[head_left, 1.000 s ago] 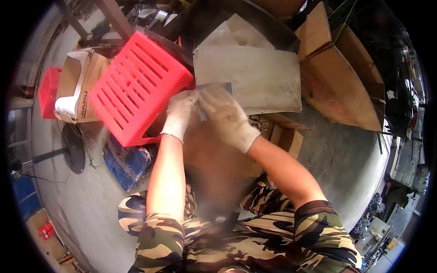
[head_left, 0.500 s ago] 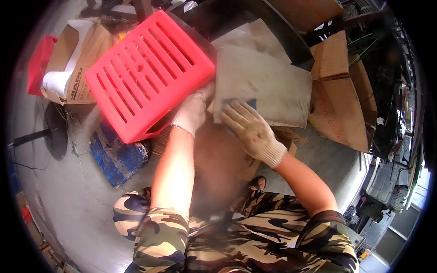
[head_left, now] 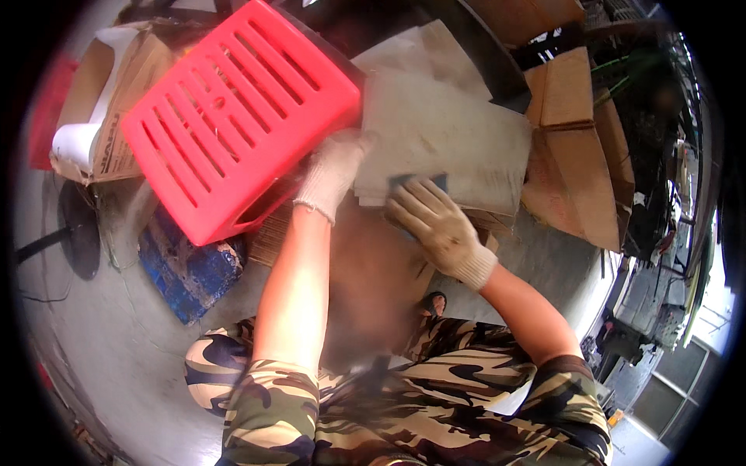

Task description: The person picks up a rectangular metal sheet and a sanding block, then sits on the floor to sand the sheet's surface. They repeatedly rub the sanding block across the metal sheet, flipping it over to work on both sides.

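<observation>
Lies as a small, dark blue flat pad (head_left: 440, 182), partly covered, at the near edge of a smudged, pale grey, roughly rectangular sheet (head_left: 451, 132) set askew.

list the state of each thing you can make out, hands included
stool, slotted seat showing
left hand, gloved, beside the stool; fingers blurred, grip unclear
right hand, gloved, fingers extended over the blue pad
blue pad, partly covered by the right hand
sheets, overlapping in a pile
left carton, open, white lining showing
right carton, open
blue package, scuffed
</observation>
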### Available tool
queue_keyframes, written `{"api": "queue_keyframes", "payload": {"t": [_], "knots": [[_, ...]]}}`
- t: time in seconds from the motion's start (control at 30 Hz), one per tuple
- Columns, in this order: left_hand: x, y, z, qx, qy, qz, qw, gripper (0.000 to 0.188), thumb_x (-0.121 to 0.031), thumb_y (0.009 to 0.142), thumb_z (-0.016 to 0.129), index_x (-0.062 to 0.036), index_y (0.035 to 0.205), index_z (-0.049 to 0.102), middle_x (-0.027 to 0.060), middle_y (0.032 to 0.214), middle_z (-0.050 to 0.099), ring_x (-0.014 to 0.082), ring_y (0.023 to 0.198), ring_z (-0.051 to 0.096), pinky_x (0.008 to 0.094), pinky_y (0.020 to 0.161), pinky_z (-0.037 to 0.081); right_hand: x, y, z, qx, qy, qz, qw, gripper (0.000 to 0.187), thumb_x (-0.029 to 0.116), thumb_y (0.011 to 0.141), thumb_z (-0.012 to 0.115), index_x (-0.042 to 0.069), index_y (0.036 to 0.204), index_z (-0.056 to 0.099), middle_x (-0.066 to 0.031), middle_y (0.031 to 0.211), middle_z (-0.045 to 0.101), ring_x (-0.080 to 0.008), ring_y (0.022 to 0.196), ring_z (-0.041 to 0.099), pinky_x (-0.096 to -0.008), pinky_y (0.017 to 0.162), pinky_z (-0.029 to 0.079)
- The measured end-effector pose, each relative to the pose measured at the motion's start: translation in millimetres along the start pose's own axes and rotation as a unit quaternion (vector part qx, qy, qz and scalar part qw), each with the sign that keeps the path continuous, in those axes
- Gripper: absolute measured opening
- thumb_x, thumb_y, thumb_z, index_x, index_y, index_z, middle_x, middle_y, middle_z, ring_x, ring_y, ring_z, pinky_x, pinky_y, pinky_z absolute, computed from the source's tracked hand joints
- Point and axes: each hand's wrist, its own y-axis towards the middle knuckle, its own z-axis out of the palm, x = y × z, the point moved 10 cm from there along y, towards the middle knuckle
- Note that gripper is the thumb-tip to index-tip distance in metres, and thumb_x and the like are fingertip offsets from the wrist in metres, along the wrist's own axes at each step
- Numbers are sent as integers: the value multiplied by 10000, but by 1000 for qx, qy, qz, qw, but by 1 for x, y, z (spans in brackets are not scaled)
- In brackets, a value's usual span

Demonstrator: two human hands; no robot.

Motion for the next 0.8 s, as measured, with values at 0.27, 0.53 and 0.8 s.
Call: {"api": "queue_keyframes", "payload": {"t": [0.27,0.53,0.8], "knots": [[-42,-20,-3,-61,110,97,987,438,-348,956,639,25,1168,725,239,1110,734,346,1073,690,433,965,499,-37,-52,-29,-56,35,72,995,481,34,832,666,41,1313,659,-185,1428,609,-379,1374,535,-503,1188,410],[-50,-25,12,-105,234,198,946,415,-321,987,603,-9,1250,676,235,1217,703,375,1162,659,453,983,488,-74,-64,-52,-235,14,138,962,385,186,1011,544,54,1363,627,-191,1466,582,-397,1377,526,-520,1166,406],[-26,-23,-5,-112,204,180,956,409,-352,1005,532,-8,1167,683,252,1171,699,434,1065,658,482,924,501,-149,-15,-56,-254,-101,235,933,303,190,995,569,44,1247,651,-178,1288,640,-371,1184,594,-459,1023,484]]}}
